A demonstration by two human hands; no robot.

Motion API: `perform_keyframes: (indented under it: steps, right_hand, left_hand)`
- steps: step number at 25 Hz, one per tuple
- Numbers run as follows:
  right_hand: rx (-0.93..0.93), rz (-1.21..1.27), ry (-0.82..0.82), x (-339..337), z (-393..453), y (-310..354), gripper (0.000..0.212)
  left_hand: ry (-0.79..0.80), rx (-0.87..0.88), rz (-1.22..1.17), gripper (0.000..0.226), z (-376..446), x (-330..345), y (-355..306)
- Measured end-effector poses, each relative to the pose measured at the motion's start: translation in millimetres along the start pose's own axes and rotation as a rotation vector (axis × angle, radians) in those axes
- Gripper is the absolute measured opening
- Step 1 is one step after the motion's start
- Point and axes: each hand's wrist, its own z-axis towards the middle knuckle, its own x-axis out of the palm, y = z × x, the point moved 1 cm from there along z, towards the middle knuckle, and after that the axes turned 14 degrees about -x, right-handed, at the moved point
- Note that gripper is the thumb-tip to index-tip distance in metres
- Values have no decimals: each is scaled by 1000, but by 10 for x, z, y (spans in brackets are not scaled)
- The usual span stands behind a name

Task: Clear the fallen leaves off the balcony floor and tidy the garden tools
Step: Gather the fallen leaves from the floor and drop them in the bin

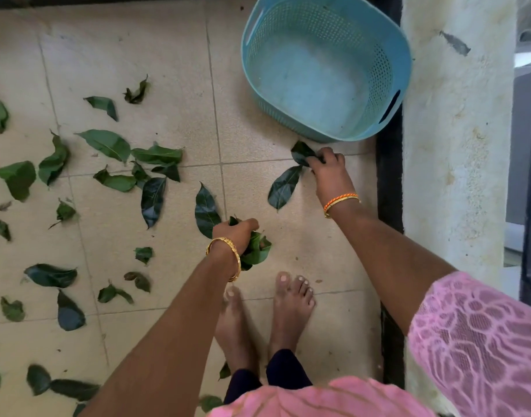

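Observation:
Several green leaves lie scattered over the beige tiled floor, mostly on the left. My left hand grips a bunch of leaves just above the floor in the middle. My right hand pinches a dark leaf on the tiles just in front of the blue plastic basket. Another long leaf lies beside that hand. The basket stands at the upper right and holds nothing that I can see. No garden tools are in view.
A pale rough parapet wall runs down the right side, with a dark strip at its base. My bare feet stand on the tiles below my hands. One grey leaf lies on the parapet.

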Motion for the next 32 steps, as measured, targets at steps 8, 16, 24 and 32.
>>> perform_keyframes:
  steps: [8,16,24,32]
  right_hand:
    - [330,496,-262,-68,-543,343,15]
    - [330,1038,35,-352,-966,1260,27]
    - [211,464,-4,-142,-356,967,56]
    - [109,127,-25,526,-388,855,39]
  left_hand:
    - [102,128,-71,10,-113,-134,129]
    - [253,291,168,9,-348,-240,158]
    - [-62,79,-28,35,8,-817,36]
    - [92,-117,-36,15,324,-1054,310]
